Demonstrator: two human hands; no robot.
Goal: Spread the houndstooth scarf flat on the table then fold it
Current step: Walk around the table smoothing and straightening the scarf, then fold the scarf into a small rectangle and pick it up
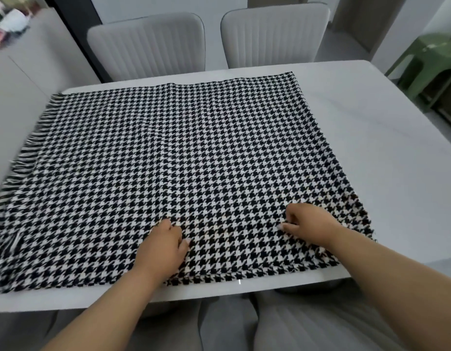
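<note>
The black-and-white houndstooth scarf [184, 158] lies spread across the white table [384, 153], doubled into a broad rectangle. Its fringe runs along the left side and hangs past the table's left edge. My left hand [163, 247] rests on the near middle of the scarf with curled fingers, the thumb meeting them at the cloth. My right hand [308, 224] sits further right, near the scarf's right edge. Its curled fingers and thumb pinch the fabric. The scarf's near edge lies just inside the table's front edge.
Two grey padded chairs [148, 44] [275, 34] stand behind the far side of the table. A green stool [432, 57] is at the far right. A white counter with blurred items [9, 24] is on the left. Bare tabletop shows right of the scarf.
</note>
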